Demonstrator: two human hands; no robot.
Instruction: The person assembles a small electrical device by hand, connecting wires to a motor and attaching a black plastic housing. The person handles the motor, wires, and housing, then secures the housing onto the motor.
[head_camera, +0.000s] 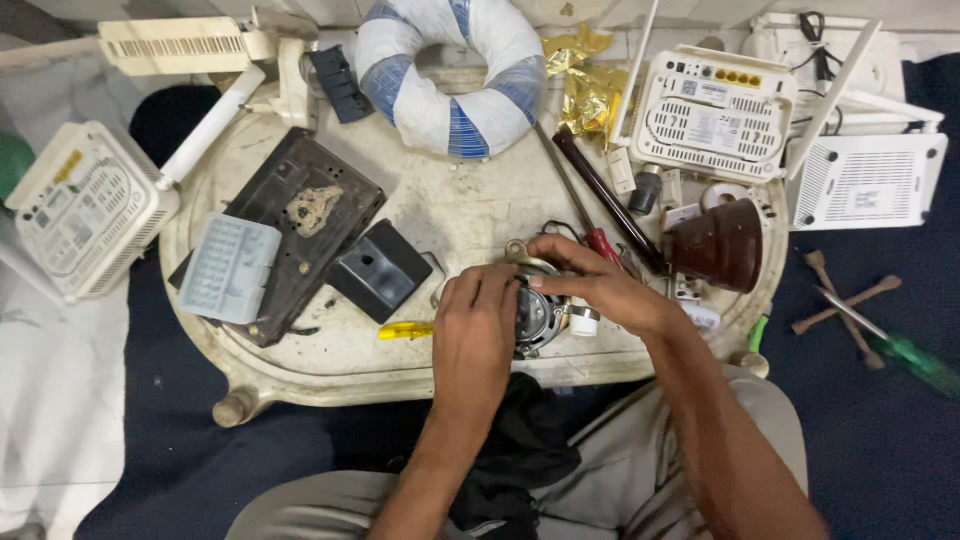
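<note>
Left to right across the worn, cream-coloured oval surface (420, 215), as seen from your head camera.

1. Far left, off the surface's edge: a white plastic router with a stubby antenna (85, 205), lying face down.
2. On the surface's left half: a pale blue-grey ribbed plastic cover (230, 268) resting on a dark, scorched rectangular metal plate (300, 215); just right of them a small black plastic box (378, 268), and in front of that a yellow-handled tool (405, 330).
3. Rear centre: a ring-shaped coil wrapped in white and blue tape (450, 75).
4. Your left hand (475, 325), fingers curled shut around the near-left rim of a round, silvery metal motor-like part (538, 315), which sits at the surface's front edge directly before you. The part lies to the right of this hand's palm, touching it.
5. Your right hand (595, 285), reaching in from the right, its fingertips pinched together on the part's top rim. Both hands are in contact; the part lies between them, its round face turned toward the right hand.
6. Beside the right wrist: a small white cap (584, 321); behind it a red-handled screwdriver (585, 215), long axis running back-left to front-right, and a dark brown ceramic-looking cup (720, 245).
7. Far right: 2 white routers (715, 115), (865, 180), and a green-handled screwdriver (900, 350) on the dark floor.
</note>
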